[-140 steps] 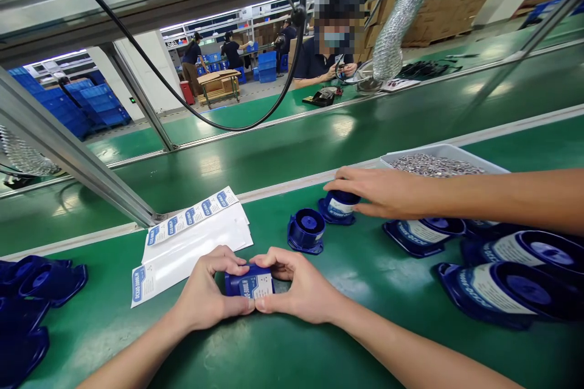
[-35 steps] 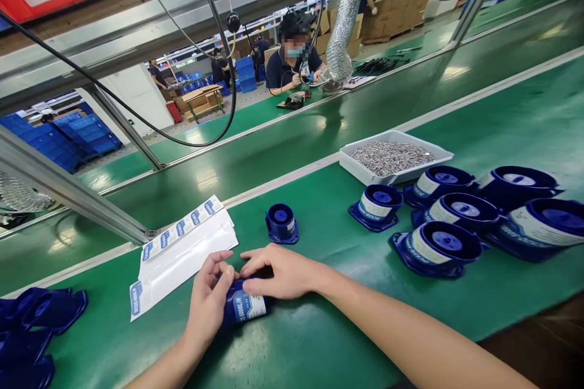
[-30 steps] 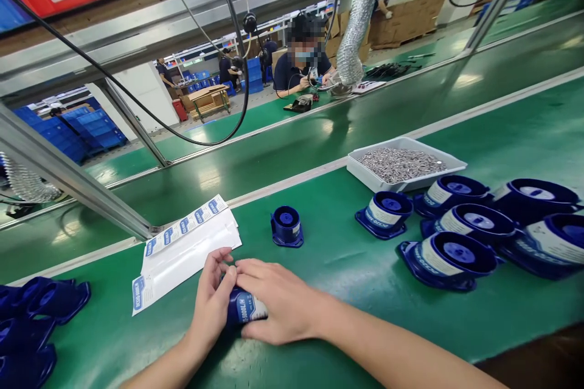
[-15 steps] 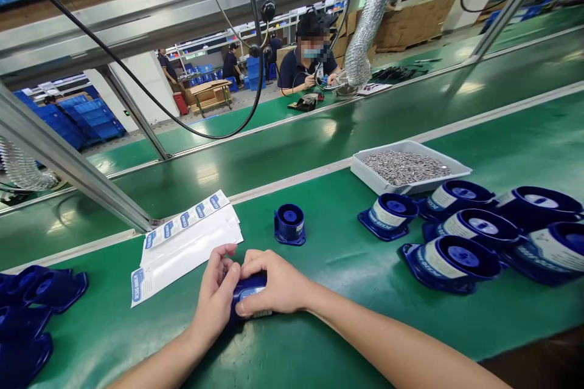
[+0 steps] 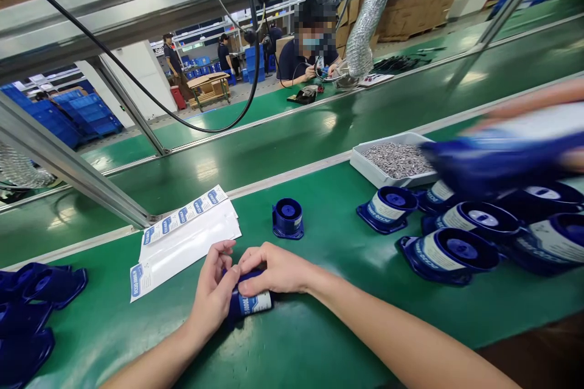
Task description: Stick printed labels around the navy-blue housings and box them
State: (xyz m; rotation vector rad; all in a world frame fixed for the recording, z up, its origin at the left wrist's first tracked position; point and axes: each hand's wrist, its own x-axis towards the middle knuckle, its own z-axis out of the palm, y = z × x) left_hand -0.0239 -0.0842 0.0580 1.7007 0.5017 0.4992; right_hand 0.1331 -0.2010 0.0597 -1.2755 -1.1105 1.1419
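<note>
Factory line: green bench (image 5: 319, 328) in front, second green belt beyond, seated person working across it.

- Left hand (image 5: 213, 292) and right hand (image 5: 274, 268) both clasp small blue cylindrical part (image 5: 250, 302), which rests on bench, centre-left.
- Part lies on its side, long axis roughly left-right. White label faces camera; blue print partly under fingers, not legible.
- Label sheets (image 5: 182, 242) just beyond left hand; blue-white stickers, print too small.
- Upright blue part (image 5: 287, 219) stands behind hands.
- Tray of metal pieces (image 5: 365, 164) and labelled blue housings (image 5: 449, 252) at right.
- Above them, blurred co-worker's arm (image 5: 533, 100).
</note>
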